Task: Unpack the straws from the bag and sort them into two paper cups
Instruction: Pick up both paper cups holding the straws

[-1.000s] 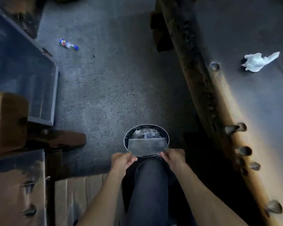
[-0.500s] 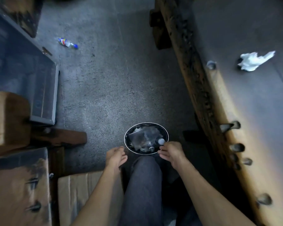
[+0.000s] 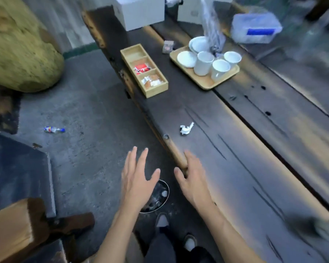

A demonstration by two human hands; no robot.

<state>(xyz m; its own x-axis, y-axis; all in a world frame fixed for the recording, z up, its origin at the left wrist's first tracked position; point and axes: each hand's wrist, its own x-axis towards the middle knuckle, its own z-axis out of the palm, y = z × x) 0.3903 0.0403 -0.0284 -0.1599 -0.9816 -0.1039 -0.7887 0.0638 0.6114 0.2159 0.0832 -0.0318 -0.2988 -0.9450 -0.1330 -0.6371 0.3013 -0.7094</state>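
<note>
- Hovering low in the near middle, the left hand (image 3: 136, 179) has its grip spread wide, fingers fanned and holding nothing, above a round bin (image 3: 160, 196) that stands on the floor (image 3: 87, 114).
- Just right of it, the right hand (image 3: 191, 179) is also empty, its grip loosely spread, the fingers lying over the near edge of the dark wooden tabletop (image 3: 245, 158).
- Below the hands, two shoes (image 3: 162, 221) and a dark trouser leg show at the near edge.
- A crumpled white scrap (image 3: 186, 128) lies on the tabletop beyond the right hand, well apart from it.
- On the floor to the left lies a small plastic bottle (image 3: 54, 129).
- Farther along the tabletop sits a wooden divided box (image 3: 143, 70) with packets in its two nearer compartments.
- To its right a wooden tray (image 3: 205, 70) carries three white paper cups (image 3: 203, 63) and some white dishes.
- A clear bag (image 3: 212, 29), blurred, rises at the far side of the tray; whether it holds the straws cannot be told.
- At the far end stand white boxes (image 3: 141, 11) and a clear lidded container (image 3: 256, 28).
</note>
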